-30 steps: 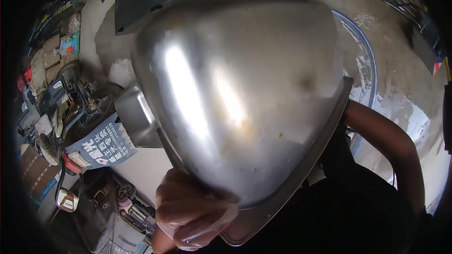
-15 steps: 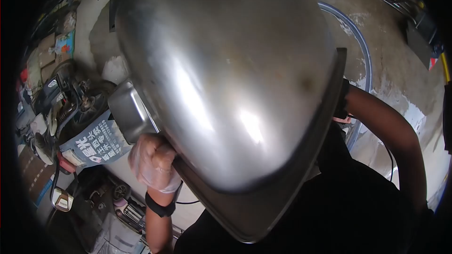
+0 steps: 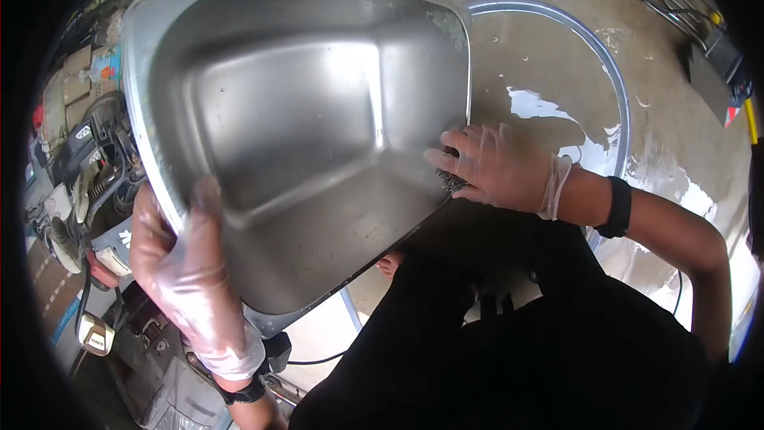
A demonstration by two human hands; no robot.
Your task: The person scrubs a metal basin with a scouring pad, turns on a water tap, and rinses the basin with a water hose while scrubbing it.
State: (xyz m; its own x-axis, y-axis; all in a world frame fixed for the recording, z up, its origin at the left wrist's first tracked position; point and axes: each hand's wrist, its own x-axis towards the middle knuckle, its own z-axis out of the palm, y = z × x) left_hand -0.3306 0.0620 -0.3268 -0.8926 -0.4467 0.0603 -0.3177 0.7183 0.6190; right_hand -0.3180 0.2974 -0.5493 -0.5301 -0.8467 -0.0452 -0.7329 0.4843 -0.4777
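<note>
Above a wet floor [image 3: 549, 56], a steel basin [image 3: 294, 127] held up with its hollow side showing, the gloved left hand [image 3: 187, 271] clamped on its left rim, the gloved right hand [image 3: 509, 167] by its right edge, around a dark mesh scourer [image 3: 450, 181].

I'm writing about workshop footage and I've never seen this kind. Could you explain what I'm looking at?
There's no machine here: a person works with two hands in thin clear gloves. Every picture comes from one camera on their head, looking forward and down. The left hand grips the rim of a metal basin, its inside facing the camera. The right hand holds a dark scouring pad at the opposite edge. Beyond, a pale hose curves across the floor.
</note>
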